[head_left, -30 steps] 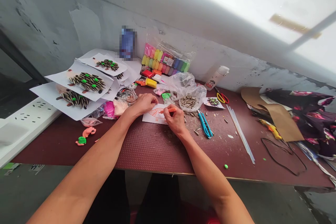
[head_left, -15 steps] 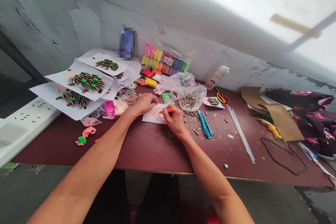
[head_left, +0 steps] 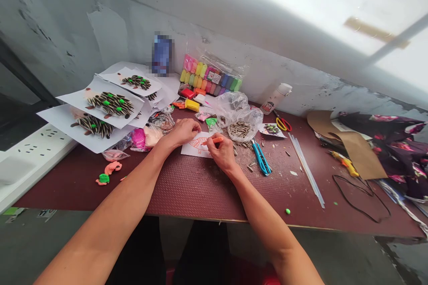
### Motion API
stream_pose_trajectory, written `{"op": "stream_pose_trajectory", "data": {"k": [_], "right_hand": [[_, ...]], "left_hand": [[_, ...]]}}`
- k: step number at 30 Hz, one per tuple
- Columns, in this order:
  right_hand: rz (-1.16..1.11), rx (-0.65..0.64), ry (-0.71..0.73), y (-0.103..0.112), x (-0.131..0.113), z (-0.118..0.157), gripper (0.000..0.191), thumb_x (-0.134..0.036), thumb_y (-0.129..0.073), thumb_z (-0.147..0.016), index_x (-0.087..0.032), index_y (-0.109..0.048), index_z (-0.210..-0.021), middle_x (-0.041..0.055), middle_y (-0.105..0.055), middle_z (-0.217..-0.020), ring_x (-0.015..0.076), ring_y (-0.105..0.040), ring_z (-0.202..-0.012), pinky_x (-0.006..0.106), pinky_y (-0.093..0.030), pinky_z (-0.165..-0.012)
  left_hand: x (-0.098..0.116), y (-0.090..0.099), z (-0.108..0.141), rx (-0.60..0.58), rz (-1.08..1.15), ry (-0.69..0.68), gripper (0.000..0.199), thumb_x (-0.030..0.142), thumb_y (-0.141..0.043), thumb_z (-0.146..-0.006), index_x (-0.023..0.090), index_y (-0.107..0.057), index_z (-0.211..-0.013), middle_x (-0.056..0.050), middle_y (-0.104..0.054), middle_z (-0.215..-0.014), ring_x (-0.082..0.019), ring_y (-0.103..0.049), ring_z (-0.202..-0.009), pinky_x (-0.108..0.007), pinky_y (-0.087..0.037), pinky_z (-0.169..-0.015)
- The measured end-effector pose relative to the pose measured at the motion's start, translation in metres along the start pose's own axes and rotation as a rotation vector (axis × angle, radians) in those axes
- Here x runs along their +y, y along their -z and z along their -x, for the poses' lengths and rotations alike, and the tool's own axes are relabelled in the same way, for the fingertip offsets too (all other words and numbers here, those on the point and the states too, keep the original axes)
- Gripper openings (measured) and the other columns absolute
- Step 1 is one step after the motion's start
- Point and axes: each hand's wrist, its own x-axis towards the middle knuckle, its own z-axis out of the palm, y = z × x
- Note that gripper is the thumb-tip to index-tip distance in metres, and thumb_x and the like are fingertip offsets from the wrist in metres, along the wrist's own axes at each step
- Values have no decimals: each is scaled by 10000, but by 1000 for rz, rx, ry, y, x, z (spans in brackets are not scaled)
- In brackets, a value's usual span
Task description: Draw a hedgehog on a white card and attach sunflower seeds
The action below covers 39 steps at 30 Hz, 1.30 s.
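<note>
Right hand (head_left: 223, 153) grips orange pen (head_left: 217, 140); left hand (head_left: 182, 132) open on paper (head_left: 195, 152) edge; bare mat (head_left: 197, 196) nearside.

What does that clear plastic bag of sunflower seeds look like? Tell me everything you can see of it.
The clear plastic bag is thin, glossy and crumpled, its upper part bunched into loose folds. Black-and-white striped sunflower seeds form a shallow heap in its lower part. It rests on the maroon table top, below the wall, and more loose seeds lie on the table just in front of it.
</note>
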Motion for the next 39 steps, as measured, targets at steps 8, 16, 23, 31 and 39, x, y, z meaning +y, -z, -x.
{"op": "stream_pose_trajectory", "data": {"k": [8, 16, 23, 31, 39], "right_hand": [[1, 21, 3, 0, 1, -1, 306, -372, -507, -876, -231, -498, -605, -5, -603, -567, 121, -498, -504, 257, -368, -534], [-9, 17, -11, 1, 0, 0, 300, -359, -517, -878, -224, -522, -611, 2, -636, -598, 123, -522, -522, 255, -386, -546], [10, 36, 15, 1, -1, 0, 310, -356, -520, -865, -226, -509, -584, -19, -558, -555, 118, -493, -507, 259, -376, -552], [6, 23, 33, -1, -4, 0, 301, -376, -499, -862, -232, -483, -599, -20, -545, -556, 116, -476, -500, 262, -361, -550], [18, 46, 38, -1, -3, 0, 308, -379, -500, -852, -235, -438, -587, -40, -478, -522, 105, -441, -480, 251, -344, -532]], "left_hand": [[1, 0, 0, 7, 21, 25, 281, 224, -572, -810, 227, -808, -961, -56, -806, -1034, -257, -716, -974, -355, -503, -905], [0, 0, 0, 2, -1, 0, 290, 222, -555, -810, 235, -802, -961, -46, -811, -1037, -237, -714, -963, -331, -501, -861], [1, 1, 0, -4, 3, 11, 287, 219, -562, -811, 232, -806, -962, -49, -810, -1038, -242, -713, -980, -330, -500, -871], [1, 1, -1, -20, 5, 17, 293, 212, -560, -829, 225, -806, -987, -63, -803, -1063, -260, -709, -1032, -361, -493, -924], [3, 2, 0, -29, -7, 24, 301, 197, -555, -835, 204, -802, -1006, -72, -800, -1077, -264, -710, -1038, -362, -490, -916]]}}
